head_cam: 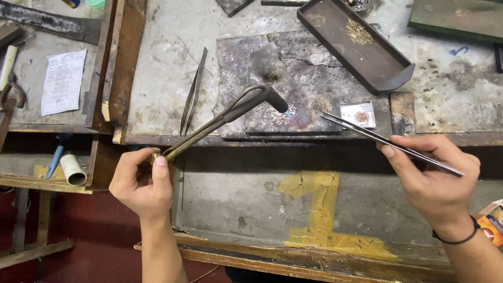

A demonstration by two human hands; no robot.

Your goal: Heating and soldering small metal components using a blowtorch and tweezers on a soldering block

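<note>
Gripping a torch (220, 118) by its brass base, the left hand (142, 183) is closed around the tube end. The torch's long axis runs up and to the right from that grip, ending in a dark bent nozzle with a small blue flame at its tip. The right hand (437, 183) pinches long tweezers (390, 144) shut between thumb and fingers; their axis runs up and to the left from that grip, points aimed toward the flame. Both tips meet over a charred block (293, 84), near a small wire tuft (321, 104). The tweezer points lie nearer the tuft than the nozzle does. Just beyond the tweezers sits a small white dish (359, 113), with a dark tray (361, 47) farther off. Spare tweezers (194, 94) lie left of the torch, apart. Nothing stands between tips and tuft.
</note>
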